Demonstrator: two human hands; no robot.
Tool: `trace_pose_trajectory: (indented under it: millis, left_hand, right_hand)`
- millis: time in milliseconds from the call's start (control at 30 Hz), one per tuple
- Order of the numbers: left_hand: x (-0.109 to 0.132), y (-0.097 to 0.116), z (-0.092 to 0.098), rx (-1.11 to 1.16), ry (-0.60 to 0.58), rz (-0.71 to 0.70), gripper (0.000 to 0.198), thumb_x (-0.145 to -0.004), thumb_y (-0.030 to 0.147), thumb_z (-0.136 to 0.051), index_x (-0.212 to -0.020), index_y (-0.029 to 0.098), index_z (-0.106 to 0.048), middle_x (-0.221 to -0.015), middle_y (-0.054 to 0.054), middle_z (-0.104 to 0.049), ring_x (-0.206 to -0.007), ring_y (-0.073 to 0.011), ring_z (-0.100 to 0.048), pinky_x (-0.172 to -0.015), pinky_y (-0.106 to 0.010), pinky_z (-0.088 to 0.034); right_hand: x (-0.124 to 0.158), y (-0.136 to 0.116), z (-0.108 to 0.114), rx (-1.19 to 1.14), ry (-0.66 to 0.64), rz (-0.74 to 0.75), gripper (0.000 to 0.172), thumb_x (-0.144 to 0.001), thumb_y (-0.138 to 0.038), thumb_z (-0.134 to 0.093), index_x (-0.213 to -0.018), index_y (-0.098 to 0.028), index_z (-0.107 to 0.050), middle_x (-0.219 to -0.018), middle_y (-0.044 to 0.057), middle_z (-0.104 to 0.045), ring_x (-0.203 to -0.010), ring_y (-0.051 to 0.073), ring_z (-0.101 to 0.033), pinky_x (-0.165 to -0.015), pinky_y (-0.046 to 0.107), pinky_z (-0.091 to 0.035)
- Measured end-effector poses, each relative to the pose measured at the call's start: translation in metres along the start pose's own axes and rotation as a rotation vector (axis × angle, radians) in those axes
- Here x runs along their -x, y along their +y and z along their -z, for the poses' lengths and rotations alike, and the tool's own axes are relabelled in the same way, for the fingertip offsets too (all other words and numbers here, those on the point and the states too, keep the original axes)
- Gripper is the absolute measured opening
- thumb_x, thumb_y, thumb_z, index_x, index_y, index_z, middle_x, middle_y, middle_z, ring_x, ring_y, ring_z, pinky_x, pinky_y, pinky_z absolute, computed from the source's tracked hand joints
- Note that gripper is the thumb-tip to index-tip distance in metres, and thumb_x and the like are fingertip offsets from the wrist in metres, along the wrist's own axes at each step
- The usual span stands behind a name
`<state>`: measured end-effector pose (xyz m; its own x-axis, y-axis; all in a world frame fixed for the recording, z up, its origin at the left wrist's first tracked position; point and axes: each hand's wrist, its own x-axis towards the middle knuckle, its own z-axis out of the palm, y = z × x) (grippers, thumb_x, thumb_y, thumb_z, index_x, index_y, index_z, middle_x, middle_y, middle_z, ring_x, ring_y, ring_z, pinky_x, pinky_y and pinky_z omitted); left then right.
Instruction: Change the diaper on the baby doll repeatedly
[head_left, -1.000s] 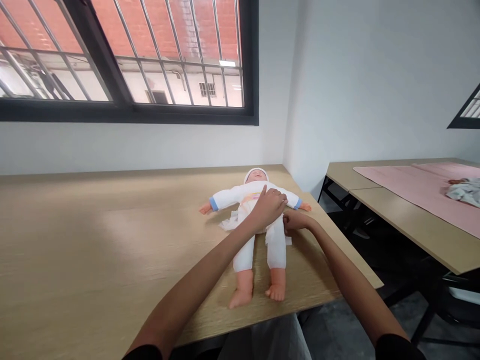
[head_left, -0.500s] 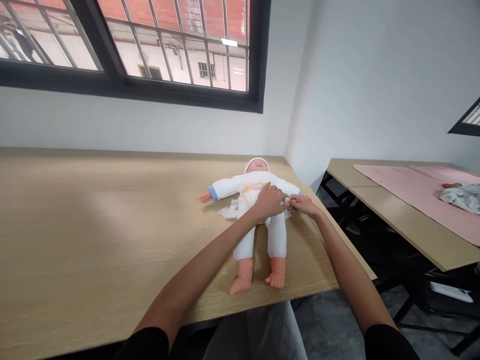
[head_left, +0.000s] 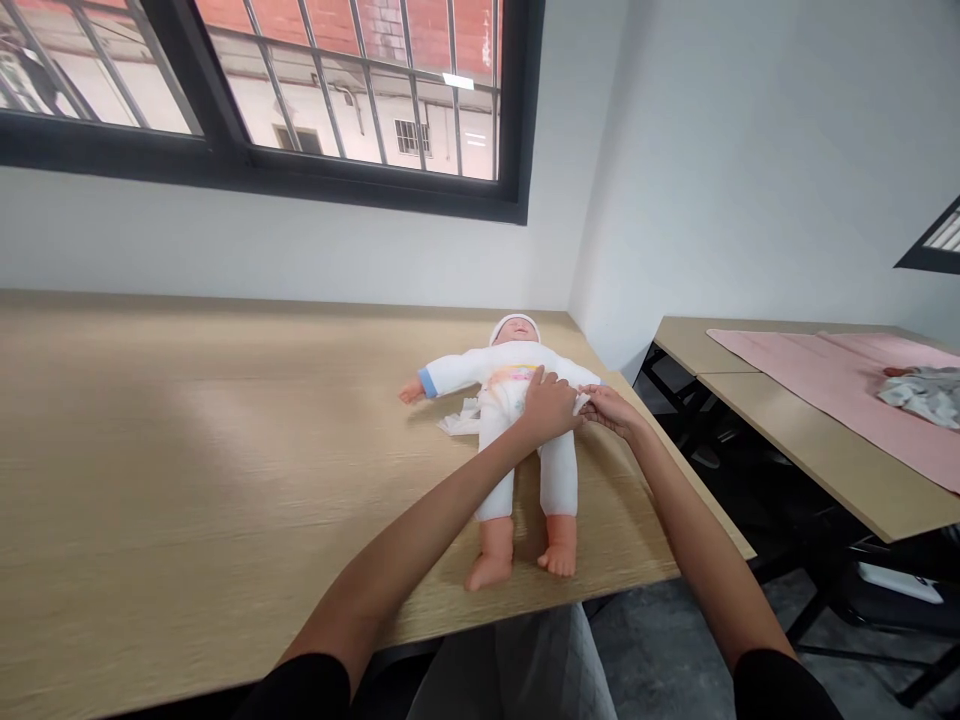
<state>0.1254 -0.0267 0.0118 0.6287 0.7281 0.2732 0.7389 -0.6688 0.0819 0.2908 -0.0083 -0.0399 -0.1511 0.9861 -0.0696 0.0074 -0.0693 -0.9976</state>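
A baby doll (head_left: 495, 470) in a white suit and white cap lies on its back on the wooden table (head_left: 187, 450), head toward the wall, bare feet near the front edge. White cloth (head_left: 459, 418) pokes out beside its hip. My left hand (head_left: 550, 404) rests on the doll's belly and hip, fingers curved over the clothing. Just to the right, my right hand (head_left: 609, 408) pinches a bit of white fabric at the doll's side, fingers together.
A barred window (head_left: 300, 90) runs along the back wall. To the right, across a gap, stands a second table (head_left: 780, 420) with a pink sheet (head_left: 847, 385) and a bundle of grey-white cloth (head_left: 926, 390). The table's front edge lies just beyond the doll's feet.
My right hand rose from beside the doll's hip up to its side and closed on the fabric. My left hand slid slightly right along the belly. The view tilted down.
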Motion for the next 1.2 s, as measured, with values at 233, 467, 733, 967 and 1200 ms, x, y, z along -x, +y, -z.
trace_pose_trajectory:
  millis: [233, 467, 733, 967, 1200]
  left_hand:
    - [-0.002, -0.004, -0.002, 0.028, 0.064, 0.061, 0.015, -0.083, 0.023, -0.051, -0.077, 0.017, -0.064, -0.09, -0.012, -0.069, -0.102, -0.0275, -0.057, -0.103, -0.043, -0.032]
    - [-0.003, -0.009, -0.002, 0.063, 0.066, 0.082, 0.018, -0.082, 0.017, -0.048, -0.091, 0.018, -0.063, -0.093, -0.008, -0.068, -0.1, -0.0231, -0.058, -0.105, -0.041, -0.031]
    - [-0.003, -0.01, -0.001, 0.06, 0.071, 0.1, 0.016, -0.087, 0.021, -0.046, -0.085, 0.018, -0.062, -0.093, -0.009, -0.068, -0.1, -0.0212, -0.059, -0.107, -0.039, -0.03]
    - [0.0, -0.006, 0.0, 0.058, 0.096, 0.099, 0.018, -0.091, 0.023, -0.043, -0.091, 0.017, -0.06, -0.095, -0.01, -0.067, -0.102, -0.024, -0.057, -0.103, -0.041, -0.032]
    - [0.0, -0.004, 0.005, 0.037, 0.092, 0.127, 0.015, -0.089, 0.021, -0.045, -0.091, 0.016, -0.059, -0.101, -0.01, -0.066, -0.102, -0.0242, -0.057, -0.099, -0.038, -0.033]
  right_hand:
    - [0.008, -0.013, 0.006, -0.136, -0.011, 0.03, 0.024, -0.075, -0.031, -0.073, -0.089, -0.017, -0.06, -0.076, 0.004, -0.068, -0.072, 0.015, -0.066, -0.075, 0.027, -0.054]
    - [0.018, -0.02, 0.006, -0.067, -0.132, 0.143, 0.046, -0.061, -0.019, -0.08, -0.103, -0.02, -0.059, -0.089, 0.001, -0.067, -0.09, 0.015, -0.065, -0.092, 0.032, -0.048]
    - [0.013, -0.013, -0.001, -0.002, -0.109, 0.202, 0.053, -0.056, -0.017, -0.082, -0.102, -0.021, -0.057, -0.083, -0.002, -0.062, -0.083, 0.014, -0.062, -0.086, 0.033, -0.05]
    - [0.011, -0.014, 0.008, 0.11, -0.062, 0.224, 0.053, -0.066, -0.029, -0.076, -0.115, -0.019, -0.057, -0.087, 0.001, -0.065, -0.089, 0.016, -0.063, -0.095, 0.036, -0.046]
    - [0.009, -0.014, 0.012, -0.119, 0.127, 0.169, 0.033, -0.065, -0.023, -0.072, -0.096, -0.021, -0.062, -0.07, -0.004, -0.06, -0.069, 0.011, -0.059, -0.079, 0.026, -0.05]
